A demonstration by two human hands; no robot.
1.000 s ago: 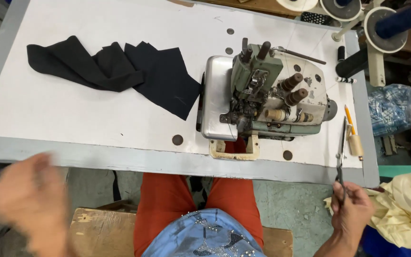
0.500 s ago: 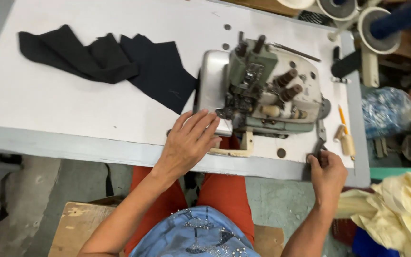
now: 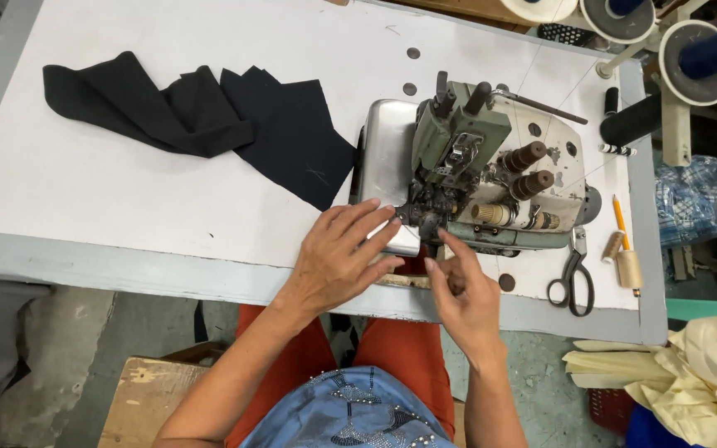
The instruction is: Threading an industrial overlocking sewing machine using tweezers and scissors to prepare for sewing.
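A grey-green overlock sewing machine [image 3: 475, 166] stands on the white table [image 3: 126, 199]. My left hand [image 3: 342, 257] lies flat, fingers spread, on the machine's metal front plate [image 3: 383, 158], holding nothing. My right hand [image 3: 462, 294] hovers just below the needle area, fingers apart, index finger reaching up toward the presser foot. Black-handled scissors [image 3: 573, 278] lie on the table to the right of my right hand, untouched. Black fabric pieces [image 3: 209, 124] are spread on the table to the left of the machine.
Thread cones and spools [image 3: 624, 17] stand at the back right. A pencil [image 3: 621, 220] and a small wooden tool [image 3: 626, 267] lie by the scissors. Yellow cloth [image 3: 707, 373] piles at the lower right. A wooden stool [image 3: 147, 398] is under me.
My right hand has left the scissors on the table and moved left to the needle area. My left hand came in from the lower left and settled on the machine's front plate.
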